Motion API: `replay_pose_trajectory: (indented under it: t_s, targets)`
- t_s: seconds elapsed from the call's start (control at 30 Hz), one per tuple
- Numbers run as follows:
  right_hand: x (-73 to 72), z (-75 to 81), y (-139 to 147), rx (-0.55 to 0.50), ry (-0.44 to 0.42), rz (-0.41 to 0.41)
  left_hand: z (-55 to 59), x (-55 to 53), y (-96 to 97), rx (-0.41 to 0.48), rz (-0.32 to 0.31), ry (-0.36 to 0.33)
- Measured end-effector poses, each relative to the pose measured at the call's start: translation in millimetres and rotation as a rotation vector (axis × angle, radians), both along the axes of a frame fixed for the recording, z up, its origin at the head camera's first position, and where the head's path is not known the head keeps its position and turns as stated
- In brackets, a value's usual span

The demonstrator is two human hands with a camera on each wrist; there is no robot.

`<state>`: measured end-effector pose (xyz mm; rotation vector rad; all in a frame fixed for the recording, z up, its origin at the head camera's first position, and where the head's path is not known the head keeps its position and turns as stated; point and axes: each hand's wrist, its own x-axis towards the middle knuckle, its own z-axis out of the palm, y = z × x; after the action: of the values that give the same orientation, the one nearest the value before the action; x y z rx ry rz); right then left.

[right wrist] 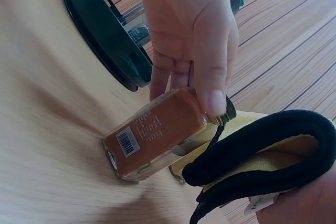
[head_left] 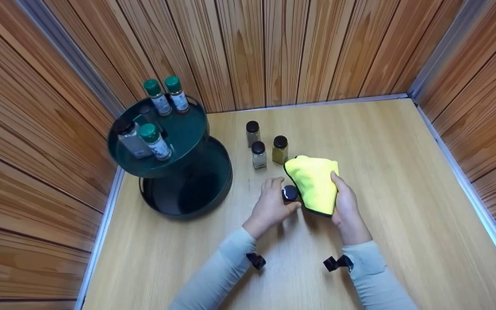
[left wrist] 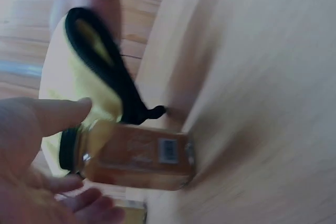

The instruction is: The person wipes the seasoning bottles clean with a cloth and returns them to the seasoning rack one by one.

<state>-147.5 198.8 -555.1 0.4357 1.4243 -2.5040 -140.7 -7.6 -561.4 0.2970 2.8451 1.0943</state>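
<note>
A square glass spice jar (right wrist: 152, 132) of orange-brown powder with a dark cap (head_left: 290, 193) stands on the table (head_left: 403, 172). My left hand (head_left: 271, 204) is around its cap, thumb (left wrist: 63, 114) on one side and fingers on the other. In the left wrist view, a little space shows between thumb and cap. With thumb on top, my right hand (head_left: 348, 209) grips a folded yellow cloth (head_left: 317, 183) with black edging. The cloth's edge lies close beside the jar's neck. Some right fingers are hidden under the cloth.
Three dark-capped jars, one greyish (head_left: 253, 134), one pale (head_left: 259, 156) and one yellow-green (head_left: 280, 150), stand just beyond the hands. At left is a dark green two-tier round rack (head_left: 187, 165); its upper tier bears several bottles, some with green caps (head_left: 149, 132). Wood-panelled walls (head_left: 248, 51) enclose the table.
</note>
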Motion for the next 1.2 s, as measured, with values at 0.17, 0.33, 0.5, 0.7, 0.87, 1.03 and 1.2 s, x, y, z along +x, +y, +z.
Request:
replay_pose_trajectory:
  t_s: [0.17, 0.33, 0.5, 0.7, 0.87, 1.03, 1.2]
  targets:
    - [-0.5, 0.2, -1, -0.005, -0.009, -0.010, -6.1, 8.7, 8.7, -0.042, 0.129, 0.041]
    - [0.1, -0.2, 1, 0.001, 0.024, 0.011, -7.1, 10.5, 13.7, -0.019, 0.185, 0.048]
    - [0.6, -0.8, 3, 0.008, 0.024, 0.005, -6.2, 9.7, 16.2, -0.024, 0.192, 0.029]
    - [0.6, -0.5, 3, 0.011, 0.004, -0.020, -1.7, 7.5, 17.3, -0.029, 0.201, -0.019]
    - [1.2, 0.4, 3, 0.017, 0.001, -0.018, 1.5, 5.0, 15.6, -0.015, 0.186, -0.038]
    - [2.6, 0.8, 3, 0.020, -0.001, -0.019, 4.2, 3.8, 12.6, -0.025, 0.144, -0.019]
    - [3.2, -0.3, 2, 0.030, 0.011, -0.017, 6.5, 2.3, 8.2, -0.002, 0.092, 0.013]
